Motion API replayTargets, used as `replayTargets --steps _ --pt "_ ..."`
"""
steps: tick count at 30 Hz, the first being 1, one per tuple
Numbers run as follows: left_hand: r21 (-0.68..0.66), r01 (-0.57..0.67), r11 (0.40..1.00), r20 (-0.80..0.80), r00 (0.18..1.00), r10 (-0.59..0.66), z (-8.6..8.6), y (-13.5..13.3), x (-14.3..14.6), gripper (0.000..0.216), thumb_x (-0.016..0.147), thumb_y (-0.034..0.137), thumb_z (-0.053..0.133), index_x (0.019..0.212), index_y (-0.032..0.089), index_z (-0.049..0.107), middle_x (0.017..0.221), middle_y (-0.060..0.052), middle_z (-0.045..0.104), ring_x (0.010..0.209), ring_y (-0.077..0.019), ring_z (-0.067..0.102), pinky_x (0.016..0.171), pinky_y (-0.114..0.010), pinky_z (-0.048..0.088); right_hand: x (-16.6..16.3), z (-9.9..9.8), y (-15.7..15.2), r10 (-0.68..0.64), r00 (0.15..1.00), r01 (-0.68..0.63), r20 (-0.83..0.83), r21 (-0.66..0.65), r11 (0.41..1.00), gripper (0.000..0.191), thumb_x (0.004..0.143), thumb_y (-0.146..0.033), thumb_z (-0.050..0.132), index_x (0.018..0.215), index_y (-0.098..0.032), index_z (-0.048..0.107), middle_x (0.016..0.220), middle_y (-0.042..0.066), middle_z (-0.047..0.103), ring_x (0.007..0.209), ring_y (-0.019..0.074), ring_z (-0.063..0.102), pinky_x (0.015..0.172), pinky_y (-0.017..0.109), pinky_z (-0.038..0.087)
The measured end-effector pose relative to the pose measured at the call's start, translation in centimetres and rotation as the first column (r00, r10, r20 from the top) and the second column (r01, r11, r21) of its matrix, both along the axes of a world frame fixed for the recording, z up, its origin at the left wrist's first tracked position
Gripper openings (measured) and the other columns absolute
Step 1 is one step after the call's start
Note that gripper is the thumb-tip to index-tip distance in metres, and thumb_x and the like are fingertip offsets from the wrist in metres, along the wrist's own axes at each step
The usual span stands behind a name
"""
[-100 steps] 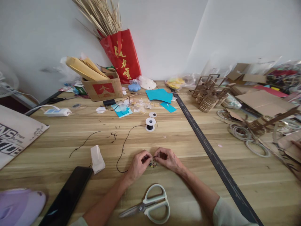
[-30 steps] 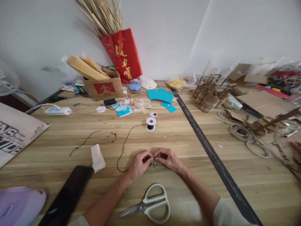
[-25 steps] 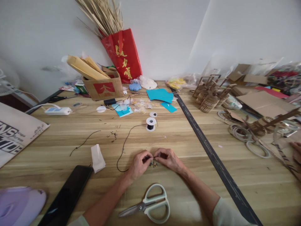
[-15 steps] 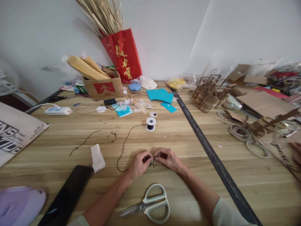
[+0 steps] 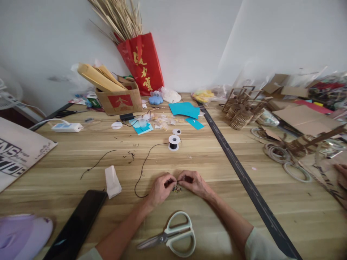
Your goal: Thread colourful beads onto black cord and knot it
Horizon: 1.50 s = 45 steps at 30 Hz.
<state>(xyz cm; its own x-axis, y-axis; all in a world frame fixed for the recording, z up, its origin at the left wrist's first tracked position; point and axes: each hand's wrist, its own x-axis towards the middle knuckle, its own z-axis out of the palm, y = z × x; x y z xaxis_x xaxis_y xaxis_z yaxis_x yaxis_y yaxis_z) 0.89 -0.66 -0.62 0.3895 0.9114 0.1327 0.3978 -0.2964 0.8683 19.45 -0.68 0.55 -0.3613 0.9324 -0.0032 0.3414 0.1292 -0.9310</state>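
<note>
Left hand (image 5: 159,187): pinched on thin black cord (image 5: 135,188), which bows leftward. Pale-handled steel scissors (image 5: 163,238): flat between the forearms (image 5: 127,224). White plastic spool (image 5: 173,143), wound black: upright beyond the hands, joined by the cord. Small multicoloured beads (image 5: 177,189): clustered between the hands. Right hand (image 5: 195,183): pinched, its hold too small to tell.

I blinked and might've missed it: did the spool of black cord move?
No, the spool stands where it did, just as far left of the dark tabletop strip.
</note>
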Motion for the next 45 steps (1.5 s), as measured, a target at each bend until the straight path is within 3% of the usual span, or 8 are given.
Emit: replayTargets --steps 19,45 --pt "-0.051 -0.022 0.998 0.072 0.997 0.026 -0.2 0.1 -0.08 0.011 0.075 0.012 0.058 0.08 0.016 0.067 0.077 -0.004 0.07 0.07 -0.0147 0.063 0.067 -0.024 0.05 0.08 0.04 -0.03 0.008 1.0 -0.008 0.015 0.009 1.0 0.011 0.078 -0.025 0.063 0.078 -0.014 0.066 0.063 -0.001 0.057 0.054 0.0089 0.044 0.049 0.019 0.034" --pt "-0.022 -0.026 0.999 0.022 0.999 0.027 0.24 0.04 -0.12 0.009 0.077 0.015 0.057 0.073 0.015 0.066 0.069 -0.002 0.065 0.064 -0.0138 0.059 0.062 -0.022 0.046 0.27 0.07 0.07 0.009 1.0 -0.009 -0.023 0.002 1.0 0.017 0.079 -0.03 0.063 0.078 -0.014 0.065 0.062 -0.001 0.057 0.054 0.0095 0.046 0.051 0.02 0.035"
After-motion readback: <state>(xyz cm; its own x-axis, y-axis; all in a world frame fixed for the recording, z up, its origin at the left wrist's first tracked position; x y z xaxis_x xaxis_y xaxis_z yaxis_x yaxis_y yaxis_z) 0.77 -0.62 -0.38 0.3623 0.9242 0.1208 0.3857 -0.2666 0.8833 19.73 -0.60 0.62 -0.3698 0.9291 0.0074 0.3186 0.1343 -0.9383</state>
